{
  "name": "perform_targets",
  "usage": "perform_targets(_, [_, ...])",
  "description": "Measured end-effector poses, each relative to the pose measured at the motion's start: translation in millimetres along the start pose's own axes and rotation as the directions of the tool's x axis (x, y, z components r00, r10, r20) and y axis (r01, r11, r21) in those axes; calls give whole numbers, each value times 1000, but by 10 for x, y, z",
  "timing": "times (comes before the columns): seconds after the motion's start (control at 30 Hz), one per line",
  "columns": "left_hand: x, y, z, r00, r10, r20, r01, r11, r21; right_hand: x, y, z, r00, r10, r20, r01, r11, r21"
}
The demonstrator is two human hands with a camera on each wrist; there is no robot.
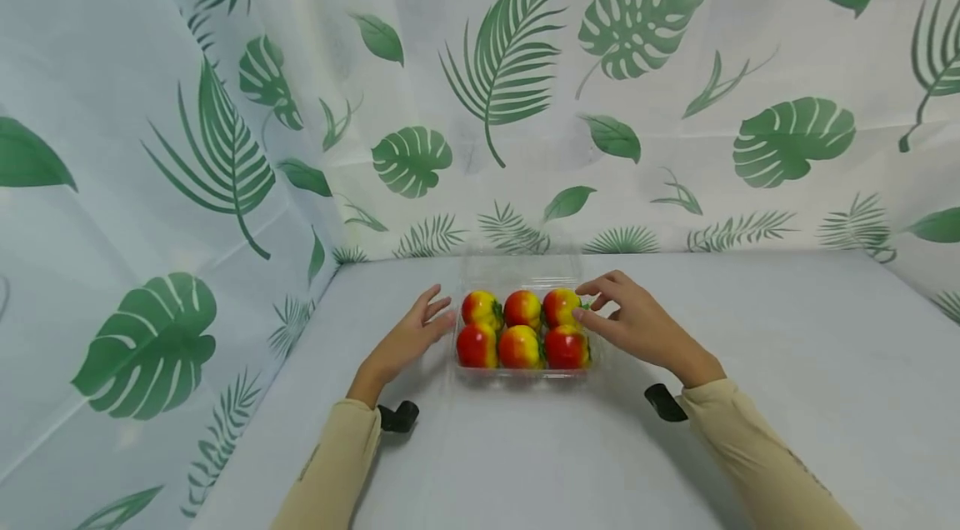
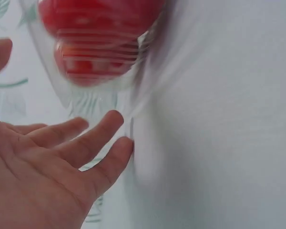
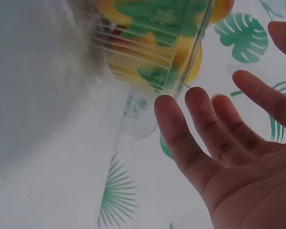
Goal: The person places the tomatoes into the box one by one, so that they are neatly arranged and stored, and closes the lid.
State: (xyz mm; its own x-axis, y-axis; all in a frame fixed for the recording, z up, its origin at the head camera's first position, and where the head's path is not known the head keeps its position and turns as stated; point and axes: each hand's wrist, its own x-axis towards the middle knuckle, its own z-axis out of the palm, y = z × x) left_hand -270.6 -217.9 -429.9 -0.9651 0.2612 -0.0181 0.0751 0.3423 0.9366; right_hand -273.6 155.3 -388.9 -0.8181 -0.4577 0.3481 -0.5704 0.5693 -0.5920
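A clear plastic clamshell box (image 1: 525,372) stands on the table with several red-and-yellow fruits in two rows, among them a front right fruit (image 1: 566,347). Green leafy tops show on some of them. To the left of the box is my left hand (image 1: 414,336), its fingers spread and holding nothing. My right hand (image 1: 637,322) is at the right side, thumb and fingertips by the back right fruit (image 1: 561,307). In the right wrist view, its fingers (image 3: 174,126) lie loosely bent beside the ribbed box wall (image 3: 143,45); whether they touch it I cannot tell.
The box's clear lid (image 1: 521,267) stands open toward the back. A pale table (image 1: 517,463) lies under everything. Behind it and along the left hang white sheets (image 1: 540,138) printed with green leaves.
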Motion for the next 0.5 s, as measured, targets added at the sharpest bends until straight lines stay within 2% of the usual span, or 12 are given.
perform_targets(0.17, [127, -62, -84, 998, -42, -43, 35, 987, -156, 107, 87, -62, 993, 92, -69, -93, 996, -10])
perform_targets(0.33, [263, -128, -134, 997, -70, -33, 58, 956, -286, 217, 238, -19, 977, 194, -92, -188, 980, 71])
perform_targets(0.4, [313, -170, -139, 997, -79, -21, 67, 933, -354, 255, 308, 20, 966, 250, -69, -238, 960, 145])
perform_targets(0.5, [380, -233, -124, 997, -75, -3, 66, 897, -437, 294, 399, 80, 942, 336, -7, -319, 900, 297])
